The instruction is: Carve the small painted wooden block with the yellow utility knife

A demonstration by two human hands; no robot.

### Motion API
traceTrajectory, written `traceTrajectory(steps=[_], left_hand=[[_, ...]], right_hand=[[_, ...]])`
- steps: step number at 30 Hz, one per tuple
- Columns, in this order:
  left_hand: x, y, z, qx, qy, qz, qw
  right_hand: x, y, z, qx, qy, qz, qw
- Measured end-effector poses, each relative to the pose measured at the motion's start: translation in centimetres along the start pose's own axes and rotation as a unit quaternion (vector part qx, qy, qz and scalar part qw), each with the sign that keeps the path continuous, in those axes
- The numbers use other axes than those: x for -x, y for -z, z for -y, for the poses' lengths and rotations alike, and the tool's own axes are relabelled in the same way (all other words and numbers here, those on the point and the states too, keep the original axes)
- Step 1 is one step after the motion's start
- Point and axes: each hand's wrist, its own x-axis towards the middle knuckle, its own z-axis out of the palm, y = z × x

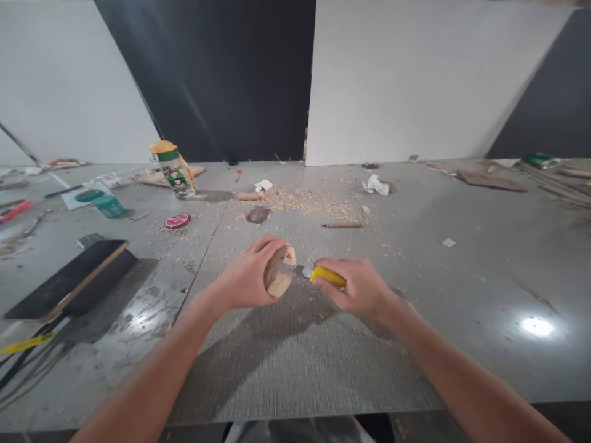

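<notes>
My left hand [247,277] is wrapped round a rounded, pale wooden piece [282,287] with small red and green marks near its top edge. Its darker brown side faces partly toward the palm, and my fingers hide its far side. In my right hand [362,288] is a utility knife with a yellow handle [329,277]. The blade points left and meets the wooden piece; whether it has cut in, I cannot tell. Both hands are above the grey table [286,381]. Beyond them lies a thin wooden-handled carving tool [344,225].
Wood shavings [305,202] are scattered behind my hands, near a crumpled tissue [376,185] and a red round lid [178,220]. A yellow-lidded bottle [173,169] stands at back left. Nearer on the left sits a black slanted board [69,277]. Panels [392,80] rise along the back.
</notes>
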Motion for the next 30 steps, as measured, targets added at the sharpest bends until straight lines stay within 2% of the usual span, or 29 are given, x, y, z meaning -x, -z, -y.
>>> traceTrajectory(steps=[5,8,10,16,19,22,24,27,30], left_hand=[[0.2,0.5,-0.4,0.016,-0.003,-0.011,1.0],[0.2,0.7,-0.7,0.015,-0.004,-0.021,1.0],[0.2,0.6,-0.6,0.022,-0.004,-0.014,1.0],[-0.1,0.1,-0.1,0.035,0.005,-0.016,0.999],[-0.1,0.0,-0.1,0.044,0.001,-0.017,0.999],[-0.1,0.2,-0.3,0.054,-0.005,-0.01,0.998],[0.0,0.5,-0.5,0.056,-0.002,-0.002,0.998],[0.2,1.0,-0.7,0.056,0.007,-0.006,0.998],[0.3,1.2,-0.9,0.063,0.018,-0.008,0.998]], right_hand=[[0.1,1.1,-3.6,0.013,-0.073,-0.069,0.995],[0.1,1.5,-4.4,0.012,-0.087,-0.092,0.992],[0.1,1.4,-3.6,0.0,-0.074,-0.083,0.994],[0.1,0.5,0.6,-0.057,0.025,0.014,0.998],[0.1,0.3,1.0,-0.046,0.032,0.01,0.998],[0.2,0.5,0.2,-0.032,0.03,-0.001,0.999],[0.2,0.8,-0.9,-0.029,0.002,-0.026,0.999],[0.1,1.4,-3.0,-0.027,-0.062,-0.096,0.993],[0.0,1.8,-4.0,-0.035,-0.082,-0.13,0.988]])
